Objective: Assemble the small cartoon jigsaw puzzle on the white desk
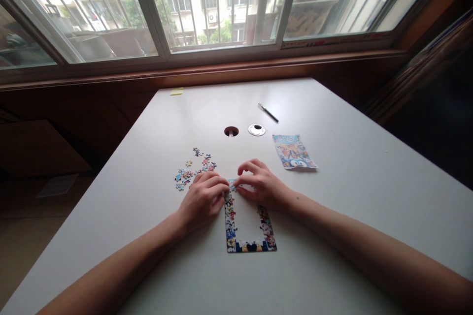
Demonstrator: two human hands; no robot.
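1 head cam, looks fwd & down, close over left hand (203, 200) & right hand (264, 188) on table (354, 177), window (221, 5) ahead.

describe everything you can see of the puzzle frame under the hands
The puzzle frame is a partly built jigsaw: only the border is joined, a tall rectangle of colourful cartoon-printed pieces, cardboard by the look, with bare white table showing through its middle. It lies flat on the table. The left hand and right hand both rest fingertips on its top edge, hiding most of that side. Loose pieces lie apart to its left.
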